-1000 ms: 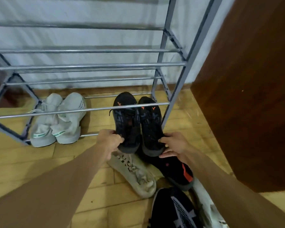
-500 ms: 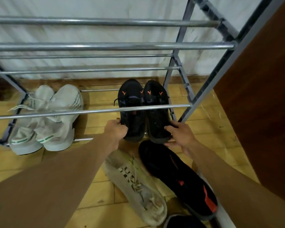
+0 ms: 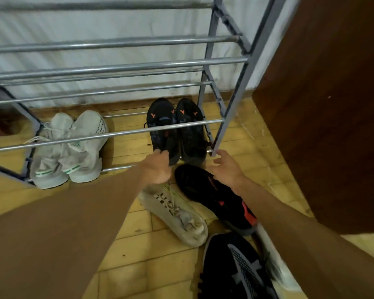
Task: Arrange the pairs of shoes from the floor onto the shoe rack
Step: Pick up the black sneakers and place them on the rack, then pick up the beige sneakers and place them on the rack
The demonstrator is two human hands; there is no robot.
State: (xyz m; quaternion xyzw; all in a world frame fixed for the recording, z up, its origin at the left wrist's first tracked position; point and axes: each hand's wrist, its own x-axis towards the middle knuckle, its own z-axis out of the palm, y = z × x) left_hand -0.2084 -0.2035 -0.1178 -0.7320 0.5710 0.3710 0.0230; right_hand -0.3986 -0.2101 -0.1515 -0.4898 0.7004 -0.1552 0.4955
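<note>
A grey metal shoe rack (image 3: 117, 69) stands against the white wall. On its lowest rails at the right sits a black pair with orange marks, the left shoe (image 3: 161, 128) and the right shoe (image 3: 191, 130) side by side, toes toward the wall. My left hand (image 3: 158, 167) grips the heel of the left black shoe. My right hand (image 3: 227, 167) hovers just right of the other heel by the rack's front leg, fingers loose and holding nothing. A white pair with green stripes (image 3: 69, 147) rests on the same rails at the left.
On the yellow tile floor below my hands lie a worn beige shoe (image 3: 177, 214), a black shoe with a red heel (image 3: 212, 197), a dark shoe with grey pattern (image 3: 235, 270) and part of a white shoe (image 3: 274, 262). A brown wooden panel (image 3: 333, 104) stands close on the right.
Both hands pushed the black pair deeper onto the lowest rails. My right hand has come off the right shoe's heel; my left hand still holds the left heel.
</note>
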